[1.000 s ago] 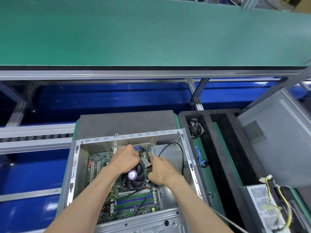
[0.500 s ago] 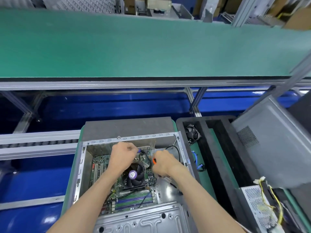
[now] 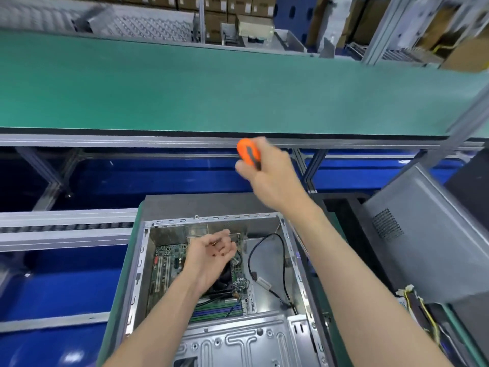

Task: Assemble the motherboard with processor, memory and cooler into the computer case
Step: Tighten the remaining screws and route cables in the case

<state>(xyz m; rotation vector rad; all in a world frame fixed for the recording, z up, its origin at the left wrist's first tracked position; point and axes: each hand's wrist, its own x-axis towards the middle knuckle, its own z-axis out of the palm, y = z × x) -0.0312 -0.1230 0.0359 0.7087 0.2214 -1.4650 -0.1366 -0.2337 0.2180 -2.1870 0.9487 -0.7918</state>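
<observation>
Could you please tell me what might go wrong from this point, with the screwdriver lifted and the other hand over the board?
1. The left hand lies palm up over the motherboard with what look like small dark screws on it; if it tips, they could drop among the components.
2. The right hand grips the orange screwdriver raised above the computer case; a slip could drop it onto the board.
3. The loose black cable inside the case could snag the returning hand.

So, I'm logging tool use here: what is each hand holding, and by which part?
The right hand grips an orange screwdriver by its handle. The left hand lies palm up, cupping what look like small dark screws.
</observation>
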